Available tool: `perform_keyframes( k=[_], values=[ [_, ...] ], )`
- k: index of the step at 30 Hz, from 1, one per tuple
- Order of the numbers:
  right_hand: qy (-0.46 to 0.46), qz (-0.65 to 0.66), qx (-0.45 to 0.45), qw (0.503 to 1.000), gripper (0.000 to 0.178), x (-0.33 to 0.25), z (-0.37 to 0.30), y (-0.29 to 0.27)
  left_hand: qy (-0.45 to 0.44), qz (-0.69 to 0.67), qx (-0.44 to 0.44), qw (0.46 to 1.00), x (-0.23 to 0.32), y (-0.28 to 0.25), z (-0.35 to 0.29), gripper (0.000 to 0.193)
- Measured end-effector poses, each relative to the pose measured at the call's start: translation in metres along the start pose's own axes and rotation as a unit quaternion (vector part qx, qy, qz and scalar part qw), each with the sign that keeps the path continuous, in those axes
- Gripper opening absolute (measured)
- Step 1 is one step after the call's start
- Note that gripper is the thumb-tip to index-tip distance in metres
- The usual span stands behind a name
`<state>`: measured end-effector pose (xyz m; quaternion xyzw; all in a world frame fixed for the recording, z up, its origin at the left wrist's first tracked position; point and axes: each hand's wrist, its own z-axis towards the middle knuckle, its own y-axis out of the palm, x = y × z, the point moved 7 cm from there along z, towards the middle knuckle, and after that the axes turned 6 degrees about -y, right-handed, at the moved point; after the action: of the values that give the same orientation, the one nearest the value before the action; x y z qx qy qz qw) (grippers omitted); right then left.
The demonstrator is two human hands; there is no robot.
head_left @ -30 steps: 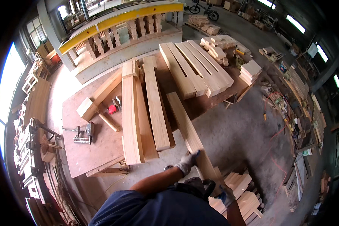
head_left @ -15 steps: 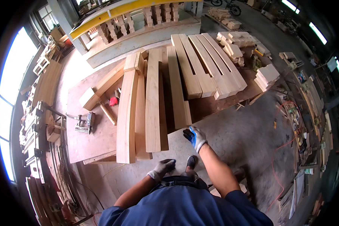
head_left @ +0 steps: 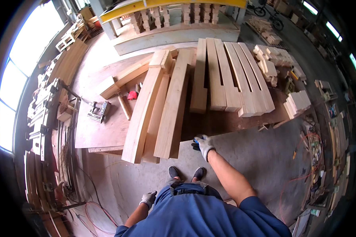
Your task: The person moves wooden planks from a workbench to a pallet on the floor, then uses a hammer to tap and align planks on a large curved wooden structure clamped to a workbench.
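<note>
My right hand (head_left: 204, 146), in a grey glove with blue on the palm side, is at the near edge of the wooden worktable (head_left: 89, 136). Its fingers are apart and hold nothing. Just beyond it lies a notched timber beam (head_left: 199, 83), its near end level with the row of slotted beams (head_left: 243, 85) to its right. My left hand (head_left: 148, 198), gloved in grey, hangs low beside my hip with loosely bent fingers and nothing visible in it. Left of the right hand, two long beams (head_left: 172, 106) jut past the table edge; a short block (head_left: 160, 59) sits on the far end of one.
A nail gun (head_left: 99, 111) with a hose, a wooden stick (head_left: 124, 107) and a small red object (head_left: 132, 95) lie on the left. Stacked timber pieces (head_left: 298, 103) stand at the right. Behind is a yellow-beamed frame (head_left: 174, 3). Hoses (head_left: 93, 215) trail on the floor.
The notched beam has slid away from me, in line with the slotted row. My right hand is now apart from its end. My left hand has dropped toward my hip, and the view has shifted.
</note>
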<state>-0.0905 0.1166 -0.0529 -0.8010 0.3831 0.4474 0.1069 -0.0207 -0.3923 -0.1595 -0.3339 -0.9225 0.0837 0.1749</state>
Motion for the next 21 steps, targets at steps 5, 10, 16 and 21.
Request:
perform_keyframes(
  k=[5, 10, 16, 21],
  values=[
    [-0.204, -0.408, 0.006, 0.89, 0.051, -0.082, 0.029, 0.044, 0.014, -0.165, -0.002, 0.986, -0.031, 0.009, 0.017, 0.046],
    [-0.266, -0.678, -0.066, 0.682, 0.061, -0.127, 0.053, 0.094, 0.025, -0.017, 0.06, 0.998, -0.04, -0.012, 0.04, 0.046],
    [-0.2, -0.706, -0.036, 0.678, 0.056, -0.114, 0.133, 0.09, 0.029, -0.103, 0.066, 0.992, -0.012, -0.048, 0.005, 0.038],
    [-0.314, -0.843, 0.015, 0.436, 0.04, -0.097, 0.187, 0.078, 0.037, 0.004, 0.087, 0.996, -0.006, -0.076, -0.015, 0.046]
  ],
)
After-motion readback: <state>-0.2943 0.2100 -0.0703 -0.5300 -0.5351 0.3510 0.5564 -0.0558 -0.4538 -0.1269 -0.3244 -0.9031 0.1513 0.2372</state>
